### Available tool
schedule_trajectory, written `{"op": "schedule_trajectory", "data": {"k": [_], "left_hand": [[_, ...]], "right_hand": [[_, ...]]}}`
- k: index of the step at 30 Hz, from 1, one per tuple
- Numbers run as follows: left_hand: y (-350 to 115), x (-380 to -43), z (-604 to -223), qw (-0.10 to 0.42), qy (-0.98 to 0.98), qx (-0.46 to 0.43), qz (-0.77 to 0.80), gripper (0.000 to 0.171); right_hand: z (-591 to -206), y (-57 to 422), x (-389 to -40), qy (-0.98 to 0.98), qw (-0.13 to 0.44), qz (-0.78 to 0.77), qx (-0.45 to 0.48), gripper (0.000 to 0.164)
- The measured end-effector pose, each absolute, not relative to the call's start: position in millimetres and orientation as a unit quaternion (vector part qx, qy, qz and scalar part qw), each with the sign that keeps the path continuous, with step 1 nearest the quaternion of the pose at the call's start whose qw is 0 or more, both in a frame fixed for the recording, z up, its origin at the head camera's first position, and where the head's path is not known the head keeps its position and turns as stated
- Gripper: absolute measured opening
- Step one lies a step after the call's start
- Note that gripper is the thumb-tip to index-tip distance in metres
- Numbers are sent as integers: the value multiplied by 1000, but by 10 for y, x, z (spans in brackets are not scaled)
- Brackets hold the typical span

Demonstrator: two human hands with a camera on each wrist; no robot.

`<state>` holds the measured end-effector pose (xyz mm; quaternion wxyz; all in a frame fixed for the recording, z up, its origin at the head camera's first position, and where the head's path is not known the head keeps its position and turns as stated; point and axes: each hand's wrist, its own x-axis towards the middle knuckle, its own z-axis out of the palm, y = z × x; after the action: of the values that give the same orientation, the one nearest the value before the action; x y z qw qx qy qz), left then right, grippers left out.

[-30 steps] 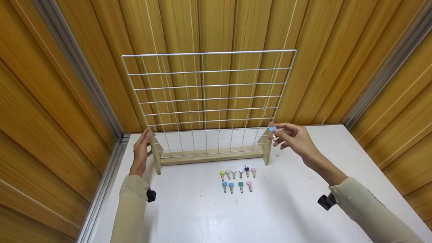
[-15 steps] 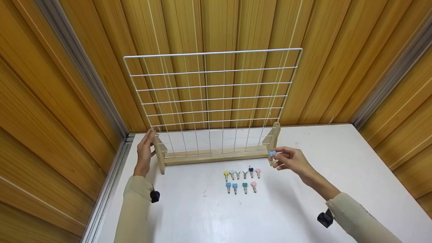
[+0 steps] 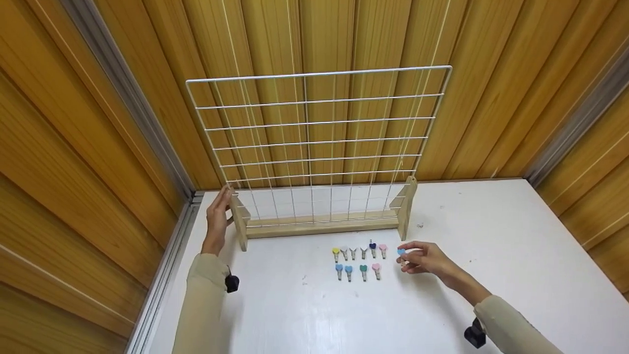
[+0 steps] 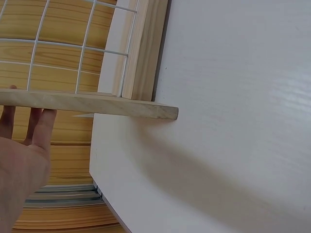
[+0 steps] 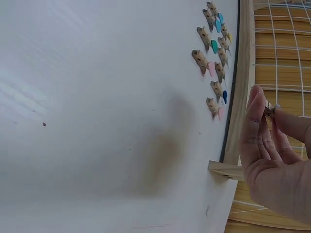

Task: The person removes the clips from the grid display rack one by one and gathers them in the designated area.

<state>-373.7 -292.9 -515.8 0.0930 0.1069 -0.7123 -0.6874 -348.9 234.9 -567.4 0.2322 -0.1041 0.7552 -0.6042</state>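
Observation:
In the head view my left hand (image 3: 217,216) rests against the outer side of the left wooden support of a stand (image 3: 322,228). Its fingers reach up along that support (image 4: 87,103) in the left wrist view, nearly straight. The stand holds a white wire grid (image 3: 307,123) upright. My right hand (image 3: 427,258) pinches a small wooden clothespin with a light blue heart (image 3: 401,251) between thumb and fingers, low over the table just right of the other pins. Seen from the right wrist, the pinched clothespin (image 5: 269,111) is mostly covered by the fingertips.
Several heart clothespins lie in two rows on the white table (image 3: 304,314), among them a yellow one (image 3: 336,252), a green one (image 3: 363,270) and a pink one (image 3: 376,269). Wood-patterned panels (image 3: 324,29) rise behind the stand and on both sides.
My right hand has come down from the stand's right support toward the table, the blue-heart clothespin still pinched. The left hand stays on the left support. The head view has shifted slightly.

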Motion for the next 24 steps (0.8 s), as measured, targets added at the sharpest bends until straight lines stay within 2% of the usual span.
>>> {"op": "schedule_trajectory", "data": {"k": [6, 11, 17, 24], "left_hand": [[-2870, -3692, -5025, 77, -707, 97, -696, 58], [-2839, -3668, -4972, 70, -709, 97, -695, 58], [-2912, -3755, -5125, 85, -706, 98, -696, 57], [-2975, -3771, -5231, 99, -711, 95, -689, 60]], "right_hand": [[-5949, 2347, -3493, 732, 278, -612, -116, 48], [-6100, 2313, -3493, 718, 287, -622, -121, 45], [-6185, 2211, -3515, 724, 270, -623, -124, 43], [-6212, 2093, -3492, 780, 215, -574, -124, 36]]}}
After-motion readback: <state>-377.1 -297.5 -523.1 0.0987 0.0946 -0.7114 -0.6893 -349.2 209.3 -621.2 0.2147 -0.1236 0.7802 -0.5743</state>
